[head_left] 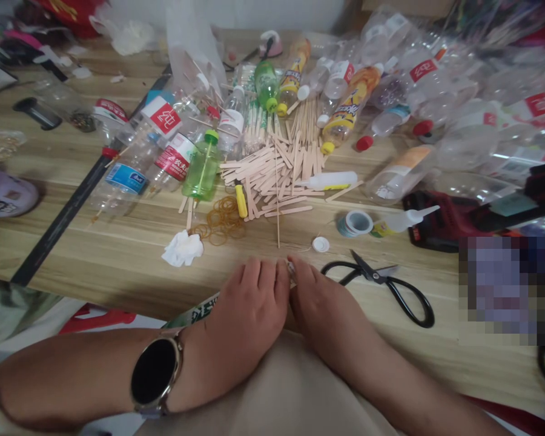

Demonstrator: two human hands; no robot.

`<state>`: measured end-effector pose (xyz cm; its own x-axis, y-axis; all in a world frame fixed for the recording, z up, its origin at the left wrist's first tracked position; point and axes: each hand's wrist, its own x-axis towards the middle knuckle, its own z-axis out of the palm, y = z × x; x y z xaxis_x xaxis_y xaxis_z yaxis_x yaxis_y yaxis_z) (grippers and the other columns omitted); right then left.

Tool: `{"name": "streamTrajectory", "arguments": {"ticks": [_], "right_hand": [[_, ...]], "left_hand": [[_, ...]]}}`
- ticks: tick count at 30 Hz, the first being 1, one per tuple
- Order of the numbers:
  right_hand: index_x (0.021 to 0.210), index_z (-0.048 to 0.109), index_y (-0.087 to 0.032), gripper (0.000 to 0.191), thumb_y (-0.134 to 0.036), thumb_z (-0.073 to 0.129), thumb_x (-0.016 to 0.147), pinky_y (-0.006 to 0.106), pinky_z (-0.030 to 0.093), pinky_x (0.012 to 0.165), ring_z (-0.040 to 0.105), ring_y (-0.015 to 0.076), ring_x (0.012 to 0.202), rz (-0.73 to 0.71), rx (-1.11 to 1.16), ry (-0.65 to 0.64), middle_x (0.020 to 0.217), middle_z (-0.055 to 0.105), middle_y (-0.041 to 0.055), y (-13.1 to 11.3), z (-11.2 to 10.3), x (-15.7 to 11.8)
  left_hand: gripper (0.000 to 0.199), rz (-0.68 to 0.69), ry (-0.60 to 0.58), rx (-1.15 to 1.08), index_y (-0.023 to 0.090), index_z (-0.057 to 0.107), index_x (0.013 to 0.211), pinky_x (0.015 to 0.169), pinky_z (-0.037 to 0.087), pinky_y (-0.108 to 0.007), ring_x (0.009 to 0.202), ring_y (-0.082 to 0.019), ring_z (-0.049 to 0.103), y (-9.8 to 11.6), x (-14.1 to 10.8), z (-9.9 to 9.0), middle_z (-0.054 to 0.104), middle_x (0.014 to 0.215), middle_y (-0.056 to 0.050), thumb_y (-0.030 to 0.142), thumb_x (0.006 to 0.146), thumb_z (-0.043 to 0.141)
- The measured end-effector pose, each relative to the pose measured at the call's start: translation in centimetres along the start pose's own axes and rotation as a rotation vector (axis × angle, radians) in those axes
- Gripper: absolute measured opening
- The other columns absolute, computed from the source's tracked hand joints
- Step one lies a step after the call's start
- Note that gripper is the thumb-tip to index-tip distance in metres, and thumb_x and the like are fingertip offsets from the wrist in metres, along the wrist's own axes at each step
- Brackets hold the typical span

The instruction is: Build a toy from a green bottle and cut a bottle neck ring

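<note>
My left hand [257, 297], below a wristwatch [155, 372], is curled closed at the table's front edge. Against it presses my right hand [324, 300], also closed. A small clear, shiny bit [291, 271] shows between the fingers; what it belongs to is hidden. Black-handled scissors [376, 277] lie spread just right of my right hand. A thin wooden skewer [278, 200] points toward my hands from the popsicle sticks [263, 175]. Near my left hand are a crumpled white tissue [183, 248] and tan rubber bands [222, 219].
Plastic bottles [472, 133] crowd the right and back. Upside-down bottles, a green one [202, 169] among them, lie left of centre. A glue bottle [404, 222], tape roll [355, 223], white cap [320, 244] and red-black power tool [440, 221] lie to the right. A dark strip [68, 218] crosses the left side.
</note>
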<state>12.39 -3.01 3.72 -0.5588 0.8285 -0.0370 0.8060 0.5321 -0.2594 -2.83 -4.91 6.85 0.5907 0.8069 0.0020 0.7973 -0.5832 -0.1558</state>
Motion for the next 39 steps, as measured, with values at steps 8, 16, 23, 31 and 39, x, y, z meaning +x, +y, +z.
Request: {"name": "streamTrajectory", "arguments": {"ticks": [8,16,23,31,39], "right_hand": [[0.117,0.060,-0.011,0.033,-0.007,0.040,0.092,0.031,0.061,0.065,0.077,0.0236,0.080,-0.067,0.161,0.278,0.096,0.078,0.0159,0.9,0.2,-0.5],[0.113,0.065,-0.014,0.044,-0.047,0.036,0.103,0.047,0.060,0.078,0.074,0.0345,0.090,0.294,-0.115,0.323,0.101,0.076,0.0172,8.4,0.6,-6.7],[0.087,0.061,-0.019,0.030,-0.037,0.038,0.096,0.045,0.057,0.070,0.070,0.0321,0.077,0.504,-0.076,0.206,0.082,0.068,0.0135,12.0,3.1,-8.4],[0.120,0.060,-0.022,0.029,-0.031,0.045,0.097,0.047,0.056,0.079,0.069,0.0342,0.088,0.398,-0.049,0.253,0.101,0.065,0.0164,14.0,2.6,-8.9],[0.105,0.062,-0.019,0.026,-0.012,0.042,0.089,0.050,0.054,0.078,0.063,0.0333,0.085,0.294,-0.090,0.142,0.096,0.063,0.0147,14.4,2.3,-9.4]], "left_hand": [[0.035,-0.062,-0.043,-0.193,0.003,0.061,0.122,0.069,0.056,-0.044,0.085,-0.032,0.066,-0.5,-0.2,0.4,0.069,0.098,-0.017,0.011,0.088,0.055],[0.059,-0.358,-0.346,-0.978,0.020,0.054,0.136,0.097,0.050,-0.044,0.118,-0.033,0.063,-6.9,0.0,0.4,0.065,0.133,-0.011,0.044,0.084,0.065],[0.055,-0.193,-0.493,-1.611,0.023,0.065,0.124,0.097,0.048,-0.036,0.110,-0.027,0.067,-8.2,0.6,2.1,0.074,0.118,-0.005,0.052,0.078,0.077],[0.060,-0.333,-0.505,-1.954,0.018,0.069,0.106,0.086,0.047,-0.034,0.091,-0.022,0.066,-7.4,1.1,3.0,0.073,0.102,-0.006,0.064,0.070,0.081],[0.052,-0.341,-0.532,-2.087,0.018,0.070,0.106,0.082,0.047,-0.031,0.088,-0.020,0.065,-6.6,1.2,3.6,0.073,0.100,-0.006,0.057,0.073,0.082]]}}
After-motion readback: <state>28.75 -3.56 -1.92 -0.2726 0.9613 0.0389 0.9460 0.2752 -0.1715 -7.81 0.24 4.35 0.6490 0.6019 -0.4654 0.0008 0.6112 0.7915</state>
